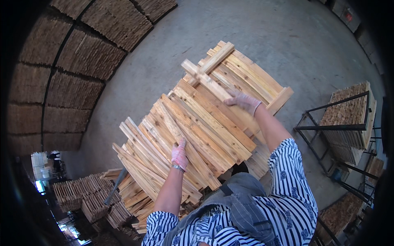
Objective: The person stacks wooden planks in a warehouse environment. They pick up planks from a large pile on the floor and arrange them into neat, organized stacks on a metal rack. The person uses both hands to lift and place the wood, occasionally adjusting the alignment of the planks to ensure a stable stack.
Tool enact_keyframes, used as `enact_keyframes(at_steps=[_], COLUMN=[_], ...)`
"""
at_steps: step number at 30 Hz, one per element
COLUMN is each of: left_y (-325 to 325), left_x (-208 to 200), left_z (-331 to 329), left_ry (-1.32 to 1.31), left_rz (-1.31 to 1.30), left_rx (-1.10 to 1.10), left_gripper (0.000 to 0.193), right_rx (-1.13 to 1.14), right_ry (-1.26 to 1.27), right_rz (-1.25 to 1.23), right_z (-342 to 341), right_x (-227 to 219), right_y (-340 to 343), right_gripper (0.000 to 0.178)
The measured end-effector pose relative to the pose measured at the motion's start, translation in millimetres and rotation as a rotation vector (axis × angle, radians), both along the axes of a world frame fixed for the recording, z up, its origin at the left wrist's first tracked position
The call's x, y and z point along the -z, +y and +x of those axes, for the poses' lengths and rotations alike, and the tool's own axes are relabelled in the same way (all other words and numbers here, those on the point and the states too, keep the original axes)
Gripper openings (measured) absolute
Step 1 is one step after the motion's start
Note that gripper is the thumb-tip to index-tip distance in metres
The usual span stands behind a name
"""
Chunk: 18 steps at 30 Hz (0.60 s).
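Both my hands wear pale, pinkish work gloves. My right hand [245, 102] is closed on the near end of a wooden board [207, 84], which is slightly blurred and slants up to the left over the stacked slats. My left hand [179, 154] is closed at the side of another wooden board [170, 123] lying askew on the pile, its thumb up along it; its fingers are partly hidden. Between and around my hands lies a wide row of loose pine boards [209, 117], knotty and overlapping. Beyond them, more slats [250, 76] lie side by side with crosspieces [282, 98] at their ends.
Tall stacks of timber [76, 82] line the left side. At the right stands a black metal rack [332, 128] beside stacked boards [349, 110]. More bundled slats [88, 194] are at the lower left, near a grey metal bar [115, 186]. Concrete floor [164, 61] stretches beyond the pile.
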<state>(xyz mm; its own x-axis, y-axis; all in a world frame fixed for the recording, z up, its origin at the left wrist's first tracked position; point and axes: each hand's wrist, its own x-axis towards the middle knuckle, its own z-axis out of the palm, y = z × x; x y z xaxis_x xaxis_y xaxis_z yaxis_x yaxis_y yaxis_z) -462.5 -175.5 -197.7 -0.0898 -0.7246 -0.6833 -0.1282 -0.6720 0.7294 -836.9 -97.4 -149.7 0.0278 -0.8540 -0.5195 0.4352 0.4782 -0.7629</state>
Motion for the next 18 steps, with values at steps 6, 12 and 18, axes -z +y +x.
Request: enact_keyframes(at_steps=[6,12,18], left_y=[0,-9,1], left_x=[-11,-2,-9], left_z=[-8,-4,-10], left_ry=[-0.010,0.053,0.021], left_rz=[-0.001,-0.026,0.017], left_rx=[0.037,0.000,-0.044], left_gripper=[0.069,0.067,0.066], right_rx=[-0.275,-0.351,-0.305], right_ry=[0.999,1.326,1.404], right_rz=[0.109,0.042,0.100], right_z=[47,39,33], right_x=[8,-18,26], right_y=[-14,-37,-18], right_gripper=[0.089,0.061,0.071])
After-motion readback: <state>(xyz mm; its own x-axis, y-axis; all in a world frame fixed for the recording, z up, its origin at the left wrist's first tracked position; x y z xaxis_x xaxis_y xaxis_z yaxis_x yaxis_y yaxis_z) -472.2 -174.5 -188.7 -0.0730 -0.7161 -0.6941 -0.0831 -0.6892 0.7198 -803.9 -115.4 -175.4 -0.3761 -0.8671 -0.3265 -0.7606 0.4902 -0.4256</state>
